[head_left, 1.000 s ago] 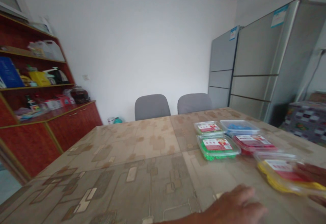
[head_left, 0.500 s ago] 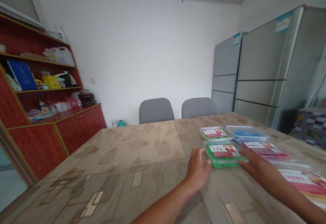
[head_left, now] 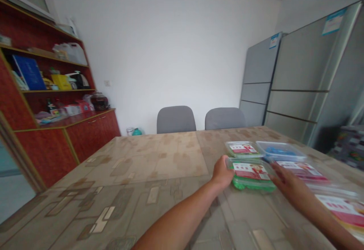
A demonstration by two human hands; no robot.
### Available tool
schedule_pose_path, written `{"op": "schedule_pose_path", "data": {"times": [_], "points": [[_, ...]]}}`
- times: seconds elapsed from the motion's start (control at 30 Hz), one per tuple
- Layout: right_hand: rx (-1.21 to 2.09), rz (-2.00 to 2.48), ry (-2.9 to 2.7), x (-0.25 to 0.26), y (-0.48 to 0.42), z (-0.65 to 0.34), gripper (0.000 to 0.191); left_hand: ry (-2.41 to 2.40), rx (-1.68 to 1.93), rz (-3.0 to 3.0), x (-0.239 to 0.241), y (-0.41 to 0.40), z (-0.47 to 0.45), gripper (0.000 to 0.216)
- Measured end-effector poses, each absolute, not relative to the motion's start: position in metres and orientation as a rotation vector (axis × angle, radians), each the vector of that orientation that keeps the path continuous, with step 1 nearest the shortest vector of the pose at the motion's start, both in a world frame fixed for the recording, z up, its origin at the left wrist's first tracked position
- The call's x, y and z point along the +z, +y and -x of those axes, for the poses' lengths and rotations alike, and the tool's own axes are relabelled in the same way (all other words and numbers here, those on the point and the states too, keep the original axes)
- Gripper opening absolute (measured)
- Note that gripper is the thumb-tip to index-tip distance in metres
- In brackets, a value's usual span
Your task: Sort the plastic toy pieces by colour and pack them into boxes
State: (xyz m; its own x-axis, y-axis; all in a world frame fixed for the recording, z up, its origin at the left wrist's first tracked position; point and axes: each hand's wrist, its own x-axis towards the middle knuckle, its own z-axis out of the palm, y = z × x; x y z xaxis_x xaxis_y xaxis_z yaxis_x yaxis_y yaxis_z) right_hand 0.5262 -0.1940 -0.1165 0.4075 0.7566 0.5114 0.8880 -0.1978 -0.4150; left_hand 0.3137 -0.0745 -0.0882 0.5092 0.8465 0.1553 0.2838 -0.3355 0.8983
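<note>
Between my two hands is a clear plastic box with green contents and a red-and-white label on its lid. My left hand is closed on the box's left edge, thumb at the near corner. At the opposite side, my right hand has its fingers against the right edge; it is somewhat blurred. Just behind stands a smaller labelled box. To its right is a clear box with blue contents. A box with a pink label lies beyond my right hand.
A larger labelled box sits at the right, partly behind my right forearm. The patterned cloth covers the table. Two grey chairs stand at the far side, refrigerators at the right, a red cabinet at the left.
My left hand has closed in on the left edge of the green box, and my right fingers have come against its right edge. The view has shifted slightly.
</note>
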Motion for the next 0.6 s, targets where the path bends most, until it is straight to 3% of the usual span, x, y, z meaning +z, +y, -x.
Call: {"op": "schedule_pose_path", "data": {"times": [0.23,0.43,0.6], "points": [[-0.123,1.95,-1.32,-0.115,-0.193,-0.508,0.052,0.869,0.854,-1.845,-0.083,-0.089,-0.276,0.055],[0.06,1.947,-1.362,-0.104,-0.196,-0.48,0.064,0.833,0.849,-1.867,-0.079,-0.111,-0.238,0.057],[0.025,1.87,-1.397,-0.088,-0.207,-0.449,0.054,0.75,0.86,-1.8,-0.07,-0.132,-0.201,0.059]]}}
